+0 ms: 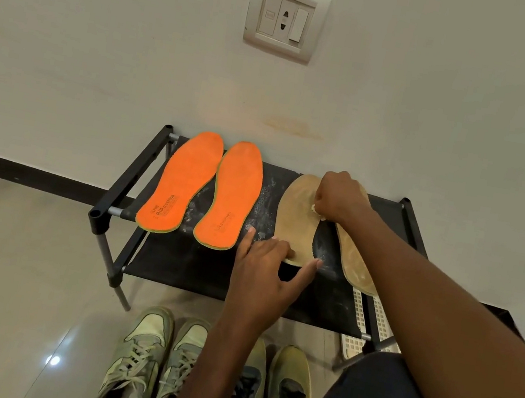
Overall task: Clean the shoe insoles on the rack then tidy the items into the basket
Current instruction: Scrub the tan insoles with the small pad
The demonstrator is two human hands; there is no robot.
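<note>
While the tan pair is being worked on the top shelf of the black rack [141,164], judged to be somewhere in the middle of the cleaning step. Right hand [337,199] curled into a fist around something small and pale, only a sliver showing under the knuckles, probably a wipe or a bit of cloth, though too little shows to be sure; pressed down on the left tan insole [296,218] near its upper half. Left hand [263,268] spread flat with straight fingers, pinning the heel end of that same insole against the shelf, gripping nothing. Right tan insole [354,263] just beside, partly under the right forearm, its heel overhanging the front edge. Two orange insoles [184,182] side by side at the left end of the shelf, bright and even in colour, so possibly done already, though not provable from here. Whitish powder or residue [264,213] scattered on the fabric between the pairs, likely needing a wipe too. Still left by this reckoning: finishing both tan insoles, then the whole tidying stage. White perforated basket [357,319] low at the right behind the rack's frame, nothing visibly placed in it. Two pairs of shoes [151,354] on the floor in front.
</note>
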